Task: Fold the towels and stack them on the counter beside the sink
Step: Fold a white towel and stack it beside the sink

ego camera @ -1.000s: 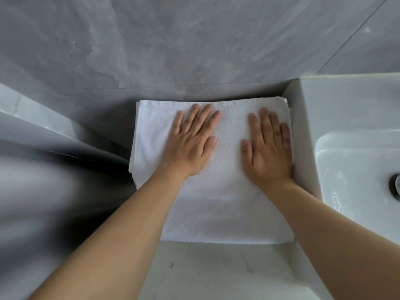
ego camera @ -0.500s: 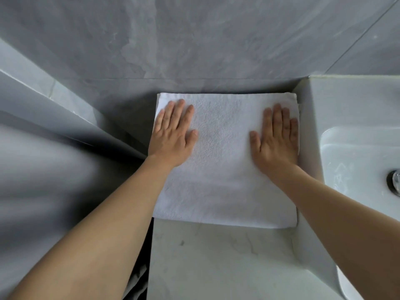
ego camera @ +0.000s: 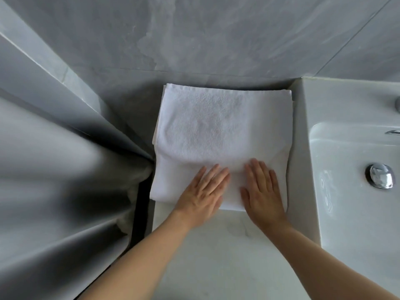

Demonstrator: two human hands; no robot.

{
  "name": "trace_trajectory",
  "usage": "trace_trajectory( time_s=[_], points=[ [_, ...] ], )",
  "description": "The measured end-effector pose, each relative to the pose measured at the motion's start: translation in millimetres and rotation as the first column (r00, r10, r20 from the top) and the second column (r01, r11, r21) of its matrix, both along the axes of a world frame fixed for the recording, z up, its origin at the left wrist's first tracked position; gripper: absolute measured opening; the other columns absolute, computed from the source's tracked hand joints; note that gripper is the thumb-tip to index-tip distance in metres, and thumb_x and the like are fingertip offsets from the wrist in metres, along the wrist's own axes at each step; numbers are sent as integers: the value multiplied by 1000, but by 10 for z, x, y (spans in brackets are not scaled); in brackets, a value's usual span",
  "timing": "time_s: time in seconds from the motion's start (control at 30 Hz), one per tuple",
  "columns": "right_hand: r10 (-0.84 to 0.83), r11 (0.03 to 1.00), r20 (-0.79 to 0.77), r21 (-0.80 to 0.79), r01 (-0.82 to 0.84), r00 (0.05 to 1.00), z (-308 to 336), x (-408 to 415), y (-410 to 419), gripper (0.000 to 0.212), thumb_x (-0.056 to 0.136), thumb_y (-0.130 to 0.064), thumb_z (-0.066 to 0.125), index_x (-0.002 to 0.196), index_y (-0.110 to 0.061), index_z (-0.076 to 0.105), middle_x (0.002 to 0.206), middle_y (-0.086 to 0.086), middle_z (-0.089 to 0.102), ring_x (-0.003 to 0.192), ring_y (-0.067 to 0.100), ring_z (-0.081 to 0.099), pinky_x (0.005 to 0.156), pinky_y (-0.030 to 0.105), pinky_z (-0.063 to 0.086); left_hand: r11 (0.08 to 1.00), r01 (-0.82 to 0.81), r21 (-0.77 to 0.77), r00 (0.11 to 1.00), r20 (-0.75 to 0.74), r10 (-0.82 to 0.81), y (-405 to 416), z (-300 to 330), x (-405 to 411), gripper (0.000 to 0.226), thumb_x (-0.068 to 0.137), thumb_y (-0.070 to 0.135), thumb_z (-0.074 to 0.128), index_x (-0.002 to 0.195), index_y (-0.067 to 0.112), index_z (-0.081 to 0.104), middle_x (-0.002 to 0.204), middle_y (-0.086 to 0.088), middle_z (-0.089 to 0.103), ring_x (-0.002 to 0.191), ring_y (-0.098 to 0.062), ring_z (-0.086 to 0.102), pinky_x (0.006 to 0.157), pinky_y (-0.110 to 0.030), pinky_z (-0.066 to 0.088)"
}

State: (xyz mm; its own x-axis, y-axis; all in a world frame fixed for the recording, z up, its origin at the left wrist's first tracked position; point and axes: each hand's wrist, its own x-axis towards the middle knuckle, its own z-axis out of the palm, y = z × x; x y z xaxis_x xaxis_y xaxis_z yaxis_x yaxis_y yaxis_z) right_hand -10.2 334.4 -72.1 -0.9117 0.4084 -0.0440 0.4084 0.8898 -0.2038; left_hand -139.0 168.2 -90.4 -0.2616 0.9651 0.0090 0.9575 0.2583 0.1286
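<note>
Folded white towel lay flat on the pale marble counter, back edge against the grey tiled wall, right edge just beside the raised side of the white sink. Looked layered (several thicknesses at the left edge and the far corners, though whether one towel or a stack could not be told). Shallow crease ran across the cloth, just beyond the fingertips.

Left hand rested palm down on the towel's near part, fingers straight and slightly spread, holding nothing, heel over the near edge. Right hand lay flat beside it, apart from it, fingers straight and close together, thumb out to the side, also pressing on the cloth without gripping. Both forearms reached in from the bottom of the view.

Chrome drain stopper sat in the basin; tip of a chrome faucet showed at the right border. Blurred grey surface filled the left side, with a dark gap between it and the counter.
</note>
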Motion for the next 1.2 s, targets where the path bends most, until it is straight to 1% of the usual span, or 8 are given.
trace_trajectory(
  time_s=[0.2, 0.4, 0.5, 0.6, 0.77, 0.87, 1.0, 1.2],
  points=[
    [-95, 995, 233, -15, 101, 968, -110, 17, -1, 64, 100, -46, 29, 155, -19, 9, 163, 8, -1, 150, 31, 0, 120, 52, 5, 965, -83, -247, 988, 107, 113, -82, -53, -94, 67, 100, 49, 27, 157, 13, 25, 165, -7, 15, 152, -35, 7, 120, -56, 17],
    [-153, 986, 338, -5, 165, 929, -184, 60, 64, 74, 91, -61, 3, 155, -25, -6, 162, -1, -12, 149, 28, -9, 120, 43, -6, 952, -130, -278, 978, 121, 169, -44, -30, -86, 67, 98, 51, 26, 157, 19, 25, 165, -2, 15, 153, -27, 8, 120, -58, 14],
    [-158, 986, 360, 4, 168, 920, -174, 82, 127, 73, 97, -61, 14, 154, -25, -10, 162, -3, -14, 149, 27, -13, 119, 40, -10, 928, -210, -307, 960, 114, 255, -132, -23, -90, 67, 98, 53, 19, 158, 24, 18, 166, 1, 7, 153, -25, 3, 120, -59, 9],
    [-174, 983, 380, 5, 186, 908, -121, 87, 115, 75, 98, -59, 20, 154, -21, -12, 162, -4, -16, 149, 27, -13, 120, 39, -9, 860, -362, -359, 905, 85, 417, -398, -32, -176, 70, 96, 59, 7, 157, 29, -8, 163, 6, -20, 151, -24, -18, 121, -56, -6],
    [-373, 892, 350, -118, 436, 859, 70, 98, -144, 75, 97, -47, 37, 155, -13, 4, 163, 10, -5, 149, 30, 1, 121, 41, 4, 768, -415, -487, 846, 102, 523, -758, 61, -399, 89, 90, 73, 13, 147, 26, -35, 152, 2, -46, 140, -20, -43, 119, -51, -16],
    [-107, 987, 314, -79, 138, 944, 117, 203, -364, 75, 91, -33, 44, 155, -16, 8, 163, 9, 3, 148, 29, 8, 120, 41, 9, 833, -342, -434, 910, 68, 409, -727, 177, -324, 97, 86, 62, 32, 153, 21, -24, 158, -3, -36, 143, -23, -37, 118, -51, -20],
    [87, 996, 493, -46, -73, 866, 136, 151, -403, 77, 91, -20, 38, 155, -16, -5, 162, 8, -11, 149, 31, -4, 120, 45, 10, 929, -172, -328, 975, 80, 209, -528, 258, -79, 87, 88, 25, 48, 158, 20, -3, 165, -4, -9, 152, -26, -4, 123, -46, -4],
    [142, 979, 582, 36, -200, 800, 226, 80, -367, 67, 98, -7, 30, 152, -4, -10, 159, 22, -14, 147, 43, 5, 115, 46, 26, 861, -345, -374, 933, -40, 357, -369, 208, 55, 76, 95, 14, 43, 157, 15, 0, 164, -13, -3, 149, -31, 11, 120, -38, 21]
  ],
)
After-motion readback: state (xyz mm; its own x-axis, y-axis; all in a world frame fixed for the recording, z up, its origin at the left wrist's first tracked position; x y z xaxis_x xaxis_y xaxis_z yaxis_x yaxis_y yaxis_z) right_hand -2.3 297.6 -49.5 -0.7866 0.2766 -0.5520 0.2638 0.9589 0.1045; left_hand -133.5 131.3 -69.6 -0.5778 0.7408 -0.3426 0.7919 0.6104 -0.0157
